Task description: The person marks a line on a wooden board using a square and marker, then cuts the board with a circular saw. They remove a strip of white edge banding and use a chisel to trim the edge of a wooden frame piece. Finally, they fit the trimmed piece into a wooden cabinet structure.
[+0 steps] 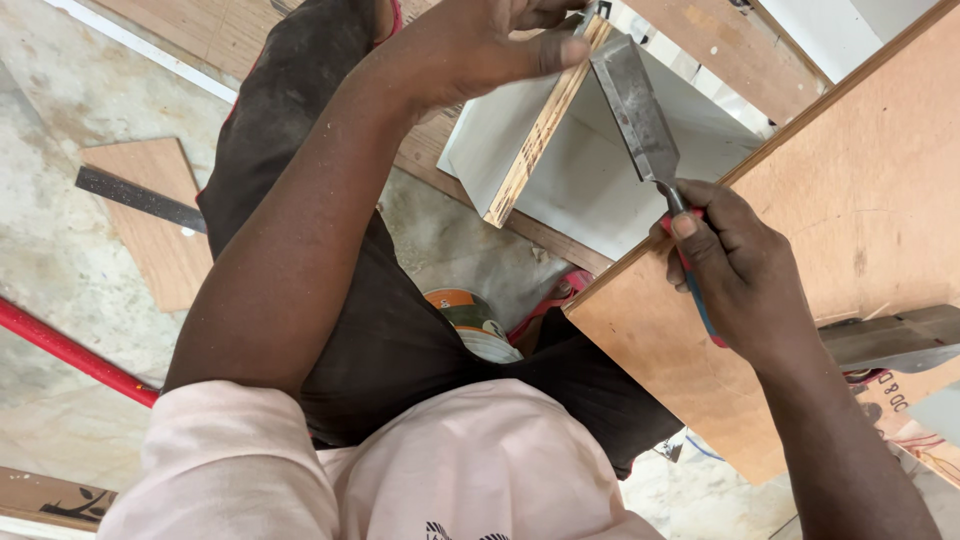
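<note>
over floor, chisel (640,115) rises from right hand (735,265).

A round tin (478,322) with an orange, green and white label, perhaps glue, stands just below the white-faced board (560,150).

Metal ruler (140,198) lying across a plywood offcut (160,225); red pipe (70,350) on the floor; tin can (475,322) beside the leg.

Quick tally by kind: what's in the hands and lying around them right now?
Chisel, in right hand: 1
White-faced panel, held by left hand: 1
Plywood sheet: 1
Steel ruler: 1
Tin: 1
Red pipe: 1
Total: 6
</note>
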